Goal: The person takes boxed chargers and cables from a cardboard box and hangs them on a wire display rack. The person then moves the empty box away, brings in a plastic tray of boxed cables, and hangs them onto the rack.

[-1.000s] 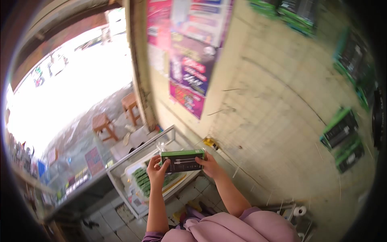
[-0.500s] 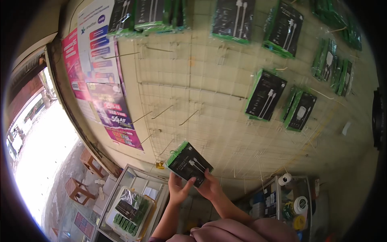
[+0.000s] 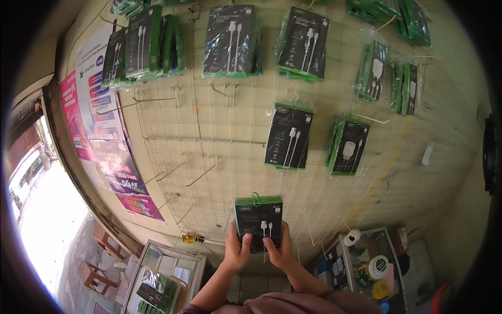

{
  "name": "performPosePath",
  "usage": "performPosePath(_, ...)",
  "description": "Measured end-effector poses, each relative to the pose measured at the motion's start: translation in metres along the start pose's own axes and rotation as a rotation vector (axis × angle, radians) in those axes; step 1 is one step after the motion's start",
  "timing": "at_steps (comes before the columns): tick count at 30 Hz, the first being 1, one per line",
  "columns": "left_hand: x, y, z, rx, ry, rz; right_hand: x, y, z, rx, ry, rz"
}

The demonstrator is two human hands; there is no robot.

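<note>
Between my two hands is a black and green boxed charging cable (image 3: pixel 258 212), upright, its front towards me and a green loop at its top. My left hand (image 3: pixel 238 249) grips the box's lower left side, thumb on the front. On the lower right, my right hand (image 3: pixel 278 248) holds it the same way. Above and beyond it, a similar cable box (image 3: pixel 289 136) hangs on the wire grid, with a charger box (image 3: pixel 349 147) to its right.
Bare metal hooks (image 3: pixel 201 176) stick out from the wire grid (image 3: pixel 225 157). More boxes (image 3: pixel 230 42) hang along the top. At lower left, a glass case (image 3: pixel 151 256) bears a tray of green packs (image 3: pixel 159 288). A shelf with jars (image 3: pixel 378 267) stands at lower right.
The box has turned from tilted to upright in my hands and now faces me squarely. My view has shifted right and up, bringing more of the hanging boxes into sight.
</note>
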State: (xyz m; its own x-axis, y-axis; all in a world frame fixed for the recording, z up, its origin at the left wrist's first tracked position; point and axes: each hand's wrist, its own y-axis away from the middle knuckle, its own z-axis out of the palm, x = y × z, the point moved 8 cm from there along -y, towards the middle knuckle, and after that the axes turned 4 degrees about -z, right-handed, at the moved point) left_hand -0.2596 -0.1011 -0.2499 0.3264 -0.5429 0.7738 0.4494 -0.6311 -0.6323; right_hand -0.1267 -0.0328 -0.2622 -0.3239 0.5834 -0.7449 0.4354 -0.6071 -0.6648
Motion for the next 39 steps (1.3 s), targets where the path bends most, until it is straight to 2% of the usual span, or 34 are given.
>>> performPosePath(1,0.014,-0.006,0.009,-0.002,-0.053,0.067,-0.010,-0.004,-0.001,0.011,0.009,-0.009)
performPosePath(2,0.023,-0.017,0.019,-0.027,0.173,0.048,-0.028,-0.013,-0.007,0.111,-0.056,-0.075)
performPosePath(3,0.024,-0.029,0.026,-0.040,0.183,0.059,-0.042,-0.022,-0.015,0.209,-0.119,-0.144)
performPosePath(4,0.030,-0.039,0.031,-0.035,0.141,0.167,-0.042,-0.033,-0.022,0.221,-0.110,-0.152)
performPosePath(6,0.049,-0.060,0.041,-0.015,0.019,0.361,-0.063,-0.050,-0.037,0.297,0.141,-0.432)
performPosePath(9,0.085,-0.099,0.054,-0.032,-0.006,0.414,-0.102,-0.089,-0.046,0.365,0.315,-0.551)
performPosePath(10,0.096,-0.111,0.058,-0.040,0.000,0.425,-0.109,-0.100,-0.048,0.375,0.321,-0.561)
performPosePath(12,0.126,-0.125,0.063,0.023,-0.173,0.608,-0.119,-0.117,-0.056,0.406,0.180,-0.601)
performPosePath(13,0.129,-0.134,0.067,0.020,-0.170,0.615,-0.120,-0.124,-0.060,0.410,0.182,-0.607)
performPosePath(16,0.124,-0.157,0.077,-0.011,-0.021,0.440,-0.117,-0.143,-0.067,0.390,0.216,-0.534)
performPosePath(19,0.115,-0.166,0.082,-0.041,-0.012,0.361,-0.118,-0.152,-0.069,0.420,0.196,-0.530)
performPosePath(23,0.114,-0.165,0.084,-0.028,-0.017,0.453,-0.111,-0.151,-0.072,0.412,0.175,-0.509)
performPosePath(29,0.087,-0.171,0.090,-0.029,-0.036,0.356,-0.071,-0.164,-0.080,0.375,0.084,-0.363)
performPosePath(31,0.071,-0.174,0.097,0.015,-0.449,0.392,-0.057,-0.171,-0.086,0.383,0.168,-0.390)
performPosePath(33,0.063,-0.177,0.103,0.051,-0.444,0.434,-0.047,-0.178,-0.090,0.387,0.172,-0.416)
performPosePath(35,0.056,-0.179,0.107,0.088,-0.441,0.474,-0.047,-0.181,-0.091,0.409,0.402,-0.489)
performPosePath(37,0.048,-0.183,0.113,0.001,-0.285,0.473,-0.035,-0.186,-0.097,0.405,0.310,-0.462)
performPosePath(39,0.045,-0.183,0.115,0.005,-0.349,0.493,-0.032,-0.186,-0.103,0.457,0.441,-0.465)
